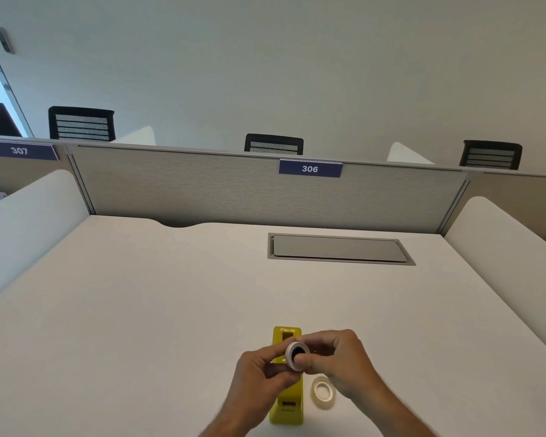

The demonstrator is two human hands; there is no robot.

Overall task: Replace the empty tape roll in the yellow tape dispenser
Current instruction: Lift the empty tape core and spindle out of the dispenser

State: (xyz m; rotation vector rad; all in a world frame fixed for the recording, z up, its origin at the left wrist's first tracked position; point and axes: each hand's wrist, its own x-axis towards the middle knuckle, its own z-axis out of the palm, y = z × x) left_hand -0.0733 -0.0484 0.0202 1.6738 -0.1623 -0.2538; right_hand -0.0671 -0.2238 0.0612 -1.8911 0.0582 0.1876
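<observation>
The yellow tape dispenser (287,405) stands on the white desk (139,310) near its front edge, lengthwise away from me. Above it, my left hand (259,373) and my right hand (338,357) both pinch a small white ring with a dark core inside, the empty tape roll (295,355). Both hands cover the dispenser's middle. A clear roll of tape (322,388) lies flat on the desk just right of the dispenser, below my right hand and untouched.
A grey cable hatch (338,249) is set into the desk at the far right. A grey partition (234,190) labelled 306 closes the back, white side panels (29,222) flank the desk, and black chairs (82,123) stand behind it.
</observation>
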